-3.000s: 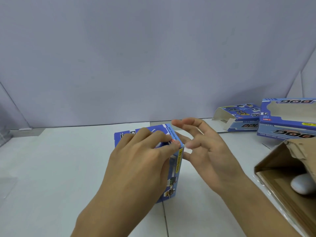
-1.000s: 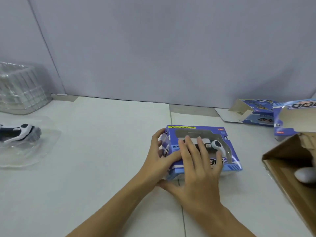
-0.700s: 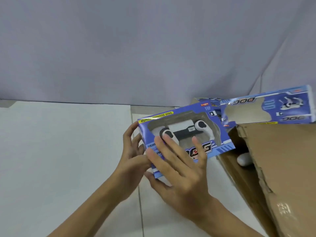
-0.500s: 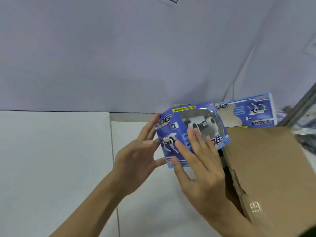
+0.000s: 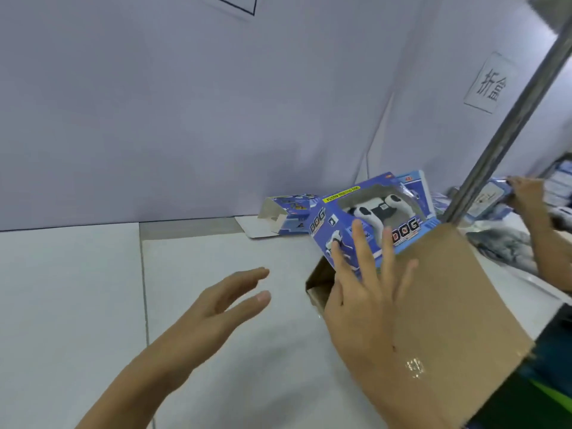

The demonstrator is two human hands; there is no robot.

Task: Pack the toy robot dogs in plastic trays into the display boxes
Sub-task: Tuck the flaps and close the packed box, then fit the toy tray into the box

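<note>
Fingers [image 5: 359, 243] of the right hand [image 5: 365, 305] lie spread and nearly straight against the front and end faces of the blue display box [image 5: 371, 224], pressing on it rather than curling round it, which suits a push: the box is tilted with its lower edge at the open mouth of the brown cardboard carton [image 5: 439, 305], and flat fingers can steer it in without getting trapped between box and carton wall. Whether the thumb hooks underneath the box cannot be told, since the palm hides it. Through the clear window the white and black toy robot dog [image 5: 374, 213] shows, so this box looks already packed and is probably being stowed with finished ones. The left hand [image 5: 223, 308] hovers off to the side above the table [image 5: 77, 305], fingers loose and extended, holding nothing, apart from the box, as the one-handed push no longer needs a second support. The carton stands at the table's right edge, near enough for the right hand to feed it. Along the far edge, against the grey wall, an empty display box [image 5: 288, 218] lies with its end flap open, likely waiting its turn. Beyond a slanted metal pole [image 5: 507, 131] at the far right, another person's hand [image 5: 526, 193] grips a similar blue package.
</note>
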